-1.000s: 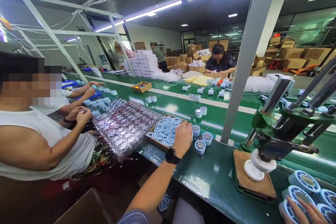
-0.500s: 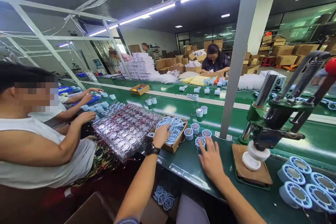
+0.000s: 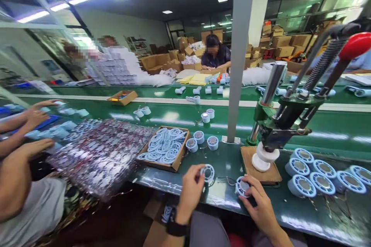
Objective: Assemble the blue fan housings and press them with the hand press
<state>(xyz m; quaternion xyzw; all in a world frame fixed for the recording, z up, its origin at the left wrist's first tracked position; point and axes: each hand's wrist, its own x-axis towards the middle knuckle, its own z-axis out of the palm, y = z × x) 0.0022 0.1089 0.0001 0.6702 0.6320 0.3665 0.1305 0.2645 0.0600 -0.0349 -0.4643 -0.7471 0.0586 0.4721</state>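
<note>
My left hand [image 3: 191, 189] pinches a light-blue spoked plastic ring [image 3: 213, 174] just above the front of the green bench [image 3: 220, 200]. To its right, my right hand [image 3: 259, 204] has thumb and fingers closed around the side of a light-blue round housing [image 3: 242, 186], whose grey metal disc faces up and whose thin wires trail left. Left of my hands, a cardboard box [image 3: 179, 162] holds a heap of similar rings [image 3: 165, 144]. Behind my hands stand several housings [image 3: 213, 142] with metal discs on top.
A hand press [image 3: 272, 135] with a red knob and white round pads stands on the right. Several ringed housings [image 3: 321, 182] sit beside it. A plastic-wrapped stack of parts [image 3: 101, 154] lies left. A grey post [image 3: 234, 65] rises ahead; a co-worker's hands [image 3: 31, 117] are far left.
My left hand has come out of the ring box with a ring and moved right. My right hand has taken hold of a housing and brought it nearer. The view has turned right.
</note>
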